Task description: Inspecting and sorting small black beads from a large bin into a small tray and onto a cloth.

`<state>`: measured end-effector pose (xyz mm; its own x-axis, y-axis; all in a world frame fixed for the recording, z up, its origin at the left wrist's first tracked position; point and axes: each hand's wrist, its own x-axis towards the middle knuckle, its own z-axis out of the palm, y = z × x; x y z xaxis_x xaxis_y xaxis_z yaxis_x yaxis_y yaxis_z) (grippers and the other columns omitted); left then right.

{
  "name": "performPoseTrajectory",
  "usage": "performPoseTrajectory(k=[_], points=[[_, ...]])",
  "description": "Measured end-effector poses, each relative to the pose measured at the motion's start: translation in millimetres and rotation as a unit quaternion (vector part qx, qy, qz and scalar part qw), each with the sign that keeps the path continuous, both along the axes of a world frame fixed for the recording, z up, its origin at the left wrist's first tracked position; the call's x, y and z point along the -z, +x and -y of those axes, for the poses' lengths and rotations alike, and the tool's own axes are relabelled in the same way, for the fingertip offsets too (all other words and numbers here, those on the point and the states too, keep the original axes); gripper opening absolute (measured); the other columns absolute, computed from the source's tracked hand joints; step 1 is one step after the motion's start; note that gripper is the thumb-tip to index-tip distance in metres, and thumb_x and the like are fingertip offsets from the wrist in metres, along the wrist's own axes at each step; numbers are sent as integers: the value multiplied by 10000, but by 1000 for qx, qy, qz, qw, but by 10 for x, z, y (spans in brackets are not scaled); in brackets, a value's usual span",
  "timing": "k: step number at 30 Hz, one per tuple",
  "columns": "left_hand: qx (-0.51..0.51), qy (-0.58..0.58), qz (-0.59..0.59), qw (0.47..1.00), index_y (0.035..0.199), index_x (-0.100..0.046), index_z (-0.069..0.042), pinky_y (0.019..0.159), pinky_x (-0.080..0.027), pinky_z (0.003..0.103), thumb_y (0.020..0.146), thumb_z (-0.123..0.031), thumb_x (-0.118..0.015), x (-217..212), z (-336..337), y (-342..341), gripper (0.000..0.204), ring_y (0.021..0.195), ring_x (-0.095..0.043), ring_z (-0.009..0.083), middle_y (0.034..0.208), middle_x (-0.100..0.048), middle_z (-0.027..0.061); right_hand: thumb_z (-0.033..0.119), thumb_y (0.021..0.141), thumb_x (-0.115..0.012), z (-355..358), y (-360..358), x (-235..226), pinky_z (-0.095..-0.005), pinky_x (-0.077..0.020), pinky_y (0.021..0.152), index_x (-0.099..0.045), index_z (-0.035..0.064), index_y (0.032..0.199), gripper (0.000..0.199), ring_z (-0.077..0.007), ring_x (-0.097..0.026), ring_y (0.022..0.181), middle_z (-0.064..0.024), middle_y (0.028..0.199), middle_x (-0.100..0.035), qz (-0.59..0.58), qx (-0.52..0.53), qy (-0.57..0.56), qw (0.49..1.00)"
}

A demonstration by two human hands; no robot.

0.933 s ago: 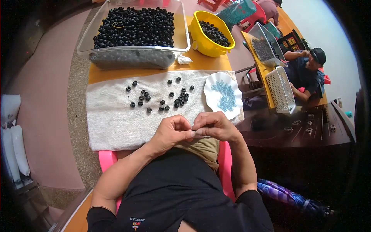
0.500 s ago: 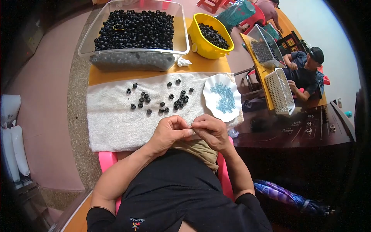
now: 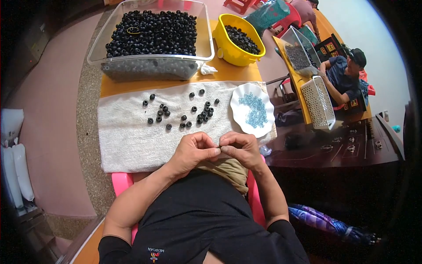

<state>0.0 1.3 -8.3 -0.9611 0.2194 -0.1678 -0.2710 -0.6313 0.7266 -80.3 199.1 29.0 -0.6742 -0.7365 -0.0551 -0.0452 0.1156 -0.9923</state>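
Observation:
My left hand (image 3: 195, 148) and my right hand (image 3: 239, 148) meet fingertip to fingertip over the front edge of the white towel. Thumb and forefinger of each are closed in a pinch on a small black bead-like piece (image 3: 220, 148), mostly hidden by the fingers. Beyond them, several black bead-like pieces (image 3: 205, 113) with holes lie scattered on the towel (image 3: 127, 145). To the right, a white scalloped plate (image 3: 238, 94) holds a heap of tiny clear-blue pieces (image 3: 255, 110).
At the back, a clear plastic bin (image 3: 204, 44) and a yellow tub (image 3: 224, 39) hold many black pieces. A crumpled white tissue (image 3: 208, 70) lies between bin and towel. On the right, a co-worker (image 3: 345, 79) sits by a white perforated basket (image 3: 317, 103).
My right hand's fingers have shifted slightly at the pinch, and the dark piece shows a little more. The co-worker's arms have moved toward the clear bin there.

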Motion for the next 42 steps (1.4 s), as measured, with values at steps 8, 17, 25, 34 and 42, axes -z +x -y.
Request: performPoseTrajectory(k=[8,17,25,34,42], points=[[8,-9,7,1000,909,-598,-21,683,-541,241,846,-41,-724,-10,-1,3,142,739,-651,107,834,-678,58,-53,863,-660,25,-2,-80,-246,-476,773,-660,-46,964,101,-140,-601,894,-101,967,-637,-50,-24,31,998],[8,-14,9,1000,912,-599,-23,661,-539,232,848,-48,-723,-23,10,7,142,723,-649,102,822,-678,60,-64,840,-659,91,80,-116,-247,-468,725,-661,-14,993,160,-168,-611,857,-109,947,-633,-217,-13,47,975],[-1,12,10,1000,914,-600,-18,693,-547,243,852,-36,-714,-3,-3,6,131,748,-647,105,841,-674,58,-15,687,-765,111,250,-108,-335,-536,685,-639,20,1072,407,-276,-668,815,-152,943,-651,-413,44,73,907],[-11,-10,9,1000,939,-600,-9,713,-559,249,880,-77,-701,1,6,2,135,782,-651,109,879,-668,60,-33,678,-788,148,239,0,-318,-552,659,-561,-3,1170,543,-264,-681,772,-156,910,-659,-484,66,42,872],[-18,43,47,998,1043,-566,-17,755,-574,263,925,-110,-653,-31,-4,0,174,838,-659,123,954,-646,62,-27,716,-784,114,252,84,-299,-570,745,-531,-32,1219,563,-209,-687,856,-147,978,-661,-401,119,38,907]])
